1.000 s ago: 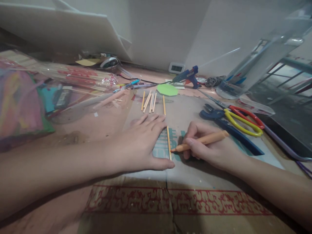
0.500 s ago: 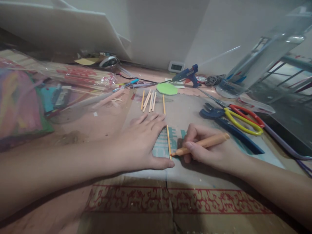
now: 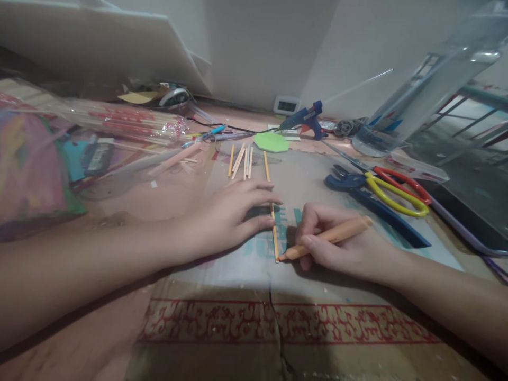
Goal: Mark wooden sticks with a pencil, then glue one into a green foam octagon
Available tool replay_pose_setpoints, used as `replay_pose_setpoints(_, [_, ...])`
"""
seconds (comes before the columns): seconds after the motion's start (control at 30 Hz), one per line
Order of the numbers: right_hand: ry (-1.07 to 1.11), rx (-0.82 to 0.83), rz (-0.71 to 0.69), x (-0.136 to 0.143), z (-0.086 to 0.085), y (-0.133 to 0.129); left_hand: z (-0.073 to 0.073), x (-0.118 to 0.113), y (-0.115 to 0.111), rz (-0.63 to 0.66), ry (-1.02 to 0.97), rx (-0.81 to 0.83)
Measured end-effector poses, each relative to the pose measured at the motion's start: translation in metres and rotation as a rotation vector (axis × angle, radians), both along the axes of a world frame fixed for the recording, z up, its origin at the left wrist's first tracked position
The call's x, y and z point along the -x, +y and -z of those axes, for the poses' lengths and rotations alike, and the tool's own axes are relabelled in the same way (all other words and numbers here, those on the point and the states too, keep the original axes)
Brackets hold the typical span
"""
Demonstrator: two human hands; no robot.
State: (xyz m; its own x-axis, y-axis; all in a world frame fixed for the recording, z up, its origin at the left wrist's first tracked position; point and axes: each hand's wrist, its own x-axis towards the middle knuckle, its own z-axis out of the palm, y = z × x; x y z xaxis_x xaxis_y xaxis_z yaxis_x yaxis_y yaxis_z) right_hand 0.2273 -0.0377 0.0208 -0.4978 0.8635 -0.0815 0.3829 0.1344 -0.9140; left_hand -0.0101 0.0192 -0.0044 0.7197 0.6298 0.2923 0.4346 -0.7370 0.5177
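Observation:
An orange-yellow stick (image 3: 274, 238) lies upright in view on the cardboard. My left hand (image 3: 234, 211) rests over its upper part, fingers apart, with the thumb and fingertips touching it. My right hand (image 3: 333, 235) grips an orange marker (image 3: 341, 231), whose tip meets the stick's near end. Beyond my left hand another orange-yellow stick (image 3: 266, 166) lies on the board. Several short sticks (image 3: 238, 161), mostly pale with one orange, lie to its left. Behind them is a green octagonal piece (image 3: 272, 142).
Red-and-yellow-handled scissors (image 3: 397, 196) and a blue cutter (image 3: 381, 217) lie at right. A blue glue gun (image 3: 304, 120), a small display (image 3: 286, 105) and a clear bottle (image 3: 416, 100) stand behind. Bagged sticks (image 3: 127, 121) and a colourful bag (image 3: 32, 164) are at left.
My left thumb has moved up the stick, away from its near end, and the hand's fingers now reach across it. The marker tip has shifted slightly toward the near end.

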Motion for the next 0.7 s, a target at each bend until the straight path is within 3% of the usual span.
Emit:
replay_pose_setpoints(0.13, [0.020, 0.026, -0.005, 0.0025, -0.0021, -0.0003, 0.0024, -0.0015, 0.0021, 0.049, -0.056, -0.065])
replay_pose_setpoints(0.33, [0.043, -0.073, 0.092, 0.0068, -0.0042, 0.0030, 0.0028, 0.0000, 0.0030, 0.097, -0.025, -0.137])
replay_pose_setpoints(0.7, [-0.010, -0.007, -0.001, 0.0021, -0.0053, -0.0004, 0.0047, 0.0006, 0.0035, 0.100, -0.006, -0.133])
